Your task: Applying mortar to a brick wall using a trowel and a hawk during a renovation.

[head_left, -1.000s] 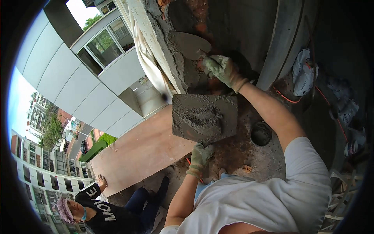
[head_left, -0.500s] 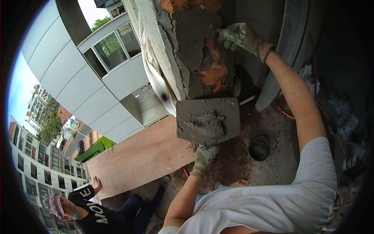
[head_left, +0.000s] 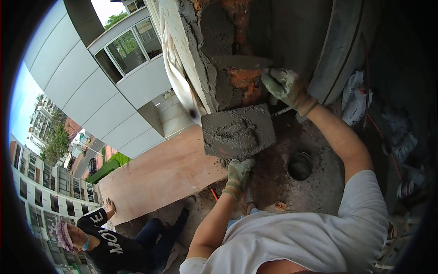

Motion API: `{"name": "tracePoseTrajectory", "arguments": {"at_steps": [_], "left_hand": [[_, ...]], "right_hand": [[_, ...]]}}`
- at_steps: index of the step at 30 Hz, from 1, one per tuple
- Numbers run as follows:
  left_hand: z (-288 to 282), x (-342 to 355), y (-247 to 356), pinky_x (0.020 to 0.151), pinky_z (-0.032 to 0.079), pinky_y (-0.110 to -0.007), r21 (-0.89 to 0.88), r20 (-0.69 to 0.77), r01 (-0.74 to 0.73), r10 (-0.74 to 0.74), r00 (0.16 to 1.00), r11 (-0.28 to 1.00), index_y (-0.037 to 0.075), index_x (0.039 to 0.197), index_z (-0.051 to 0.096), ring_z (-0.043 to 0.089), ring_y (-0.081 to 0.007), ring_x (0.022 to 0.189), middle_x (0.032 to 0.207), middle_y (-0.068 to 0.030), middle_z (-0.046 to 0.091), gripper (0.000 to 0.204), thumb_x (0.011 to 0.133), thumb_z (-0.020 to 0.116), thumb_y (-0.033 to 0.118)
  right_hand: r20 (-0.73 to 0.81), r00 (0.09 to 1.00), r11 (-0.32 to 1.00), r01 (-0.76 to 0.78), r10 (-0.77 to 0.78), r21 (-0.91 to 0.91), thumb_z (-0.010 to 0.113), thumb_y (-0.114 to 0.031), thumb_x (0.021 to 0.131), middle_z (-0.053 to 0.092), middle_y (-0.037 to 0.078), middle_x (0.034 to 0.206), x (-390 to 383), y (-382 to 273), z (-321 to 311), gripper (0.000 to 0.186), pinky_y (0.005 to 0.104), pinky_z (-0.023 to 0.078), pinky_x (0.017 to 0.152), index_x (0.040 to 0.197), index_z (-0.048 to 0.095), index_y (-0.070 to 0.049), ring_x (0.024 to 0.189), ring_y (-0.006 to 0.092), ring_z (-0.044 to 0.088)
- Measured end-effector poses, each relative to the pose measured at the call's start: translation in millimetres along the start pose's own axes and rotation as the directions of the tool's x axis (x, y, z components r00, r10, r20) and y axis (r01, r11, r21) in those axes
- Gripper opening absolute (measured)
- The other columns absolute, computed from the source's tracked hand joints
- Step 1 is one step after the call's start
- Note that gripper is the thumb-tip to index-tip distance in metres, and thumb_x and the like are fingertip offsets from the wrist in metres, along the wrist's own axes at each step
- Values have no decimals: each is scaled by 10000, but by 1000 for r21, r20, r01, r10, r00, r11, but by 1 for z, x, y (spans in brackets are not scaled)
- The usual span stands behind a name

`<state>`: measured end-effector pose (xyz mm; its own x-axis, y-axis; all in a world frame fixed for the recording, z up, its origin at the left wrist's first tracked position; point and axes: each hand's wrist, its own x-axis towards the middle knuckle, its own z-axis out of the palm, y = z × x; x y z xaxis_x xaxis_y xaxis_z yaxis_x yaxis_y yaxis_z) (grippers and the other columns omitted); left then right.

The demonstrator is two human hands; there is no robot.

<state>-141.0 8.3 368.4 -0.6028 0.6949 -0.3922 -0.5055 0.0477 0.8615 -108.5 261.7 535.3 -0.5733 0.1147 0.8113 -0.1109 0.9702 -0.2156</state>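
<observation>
One wall (head_left: 219, 39); two gloved hands (head_left: 238, 176) (head_left: 285, 89) hold one trowel (head_left: 242, 62), one board (head_left: 264, 132).

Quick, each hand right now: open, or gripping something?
Left hand: closed, holding the mortar-covered board.
Right hand: closed, holding a trowel.

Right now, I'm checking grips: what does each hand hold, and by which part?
Left hand: the mortar-loaded board, at its near edge, the underside hidden. Right hand: a trowel, by its handle end.
</observation>
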Motion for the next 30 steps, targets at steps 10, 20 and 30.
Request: {"name": "tracePoseTrajectory", "arguments": {"at_steps": [10,20,30], "left_hand": [[0,-4,-4,502,505,-353,-38,62,83,-80,995,996,-18,844,669,586,-212,560,729,-86,614,144,786,681,114],[3,-12,5,475,445,-302,-80,12,9,-9,1000,997,-5,800,680,543,-161,540,700,-39,601,112,770,686,102],[-5,2,-8,506,451,-280,124,37,-70,66,997,990,38,797,644,555,-136,561,673,-13,574,101,788,691,128]], "right_hand": [[256,948,903,271,-190,-334,674,-261,903,668,121,762,82,53,-33,172,422,534,625,934,722,-99,727,325,666],[353,933,881,107,72,-461,619,-490,889,715,133,853,172,70,-91,415,470,478,637,888,704,-84,712,295,670],[237,953,982,-186,186,-24,669,-373,895,694,156,812,-22,15,-22,296,415,533,623,979,725,-95,726,339,677]]}}
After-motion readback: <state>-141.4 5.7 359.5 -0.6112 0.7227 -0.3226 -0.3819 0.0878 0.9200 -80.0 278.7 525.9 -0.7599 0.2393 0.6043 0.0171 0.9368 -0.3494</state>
